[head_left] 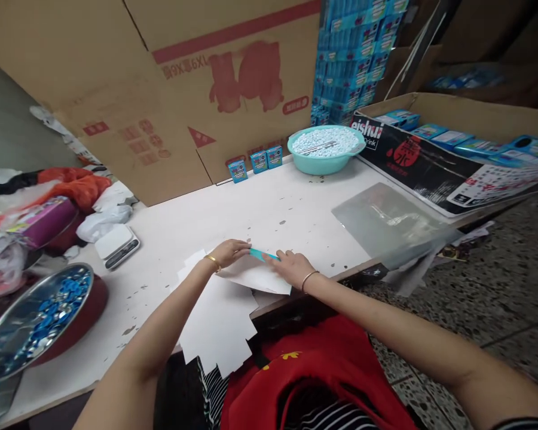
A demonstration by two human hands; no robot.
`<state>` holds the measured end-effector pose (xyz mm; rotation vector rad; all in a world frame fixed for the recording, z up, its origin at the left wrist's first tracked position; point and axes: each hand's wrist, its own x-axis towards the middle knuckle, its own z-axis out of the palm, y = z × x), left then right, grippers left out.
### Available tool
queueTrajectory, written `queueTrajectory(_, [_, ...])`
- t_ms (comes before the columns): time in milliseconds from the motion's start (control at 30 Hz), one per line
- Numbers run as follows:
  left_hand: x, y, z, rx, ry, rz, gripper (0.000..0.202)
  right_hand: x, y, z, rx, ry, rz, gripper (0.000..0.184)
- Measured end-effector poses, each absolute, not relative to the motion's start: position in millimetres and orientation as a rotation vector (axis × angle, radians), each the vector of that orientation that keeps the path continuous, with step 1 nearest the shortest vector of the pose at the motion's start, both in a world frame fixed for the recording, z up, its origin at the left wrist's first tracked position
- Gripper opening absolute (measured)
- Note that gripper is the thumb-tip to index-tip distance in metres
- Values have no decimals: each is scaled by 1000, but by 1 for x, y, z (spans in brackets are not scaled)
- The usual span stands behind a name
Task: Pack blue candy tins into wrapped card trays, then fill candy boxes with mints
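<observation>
My left hand (231,253) and my right hand (293,269) are closed on opposite ends of a white cardboard box blank (255,276) near the table's front edge. A narrow blue strip (263,255) shows along its far edge between the hands, where the card looks bent over. My fingertips pinch that edge; some fingers are hidden behind the card. Below my left wrist lie flat white cardboard blanks (217,325) with notched edges, overhanging the front of the table.
Small blue boxes (259,162) stand by a large brown carton (174,107). A turquoise basin (323,161) holds white pellets, with tweezers on top. At right are a carton of blue boxes (412,161) and a plastic sheet (381,218); at left, a scale (117,246) and metal bowl (92,304).
</observation>
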<state>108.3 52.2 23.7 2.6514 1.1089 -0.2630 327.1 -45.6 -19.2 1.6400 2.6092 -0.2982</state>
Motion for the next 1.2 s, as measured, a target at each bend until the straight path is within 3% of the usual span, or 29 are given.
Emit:
queueTrajectory(133, [105, 55, 10, 2772, 1082, -403, 34, 325, -47, -17, 1636, 2663, -375, 54])
queueTrajectory(300, [115, 59, 1, 2809, 1091, -492, 17, 321, -31, -17, 1804, 2520, -476, 41])
queueTrajectory(433, [121, 64, 4, 2827, 1018, -562, 14, 318, -17, -18, 1664, 2534, -417, 27])
queueTrajectory(933, [139, 65, -11, 2879, 888, -632, 16, 311, -6, -22, 1553, 2456, -290, 30])
queueTrajectory(1200, [139, 66, -16, 2856, 973, -637, 27, 318, 5, -21, 1514, 2461, -187, 32])
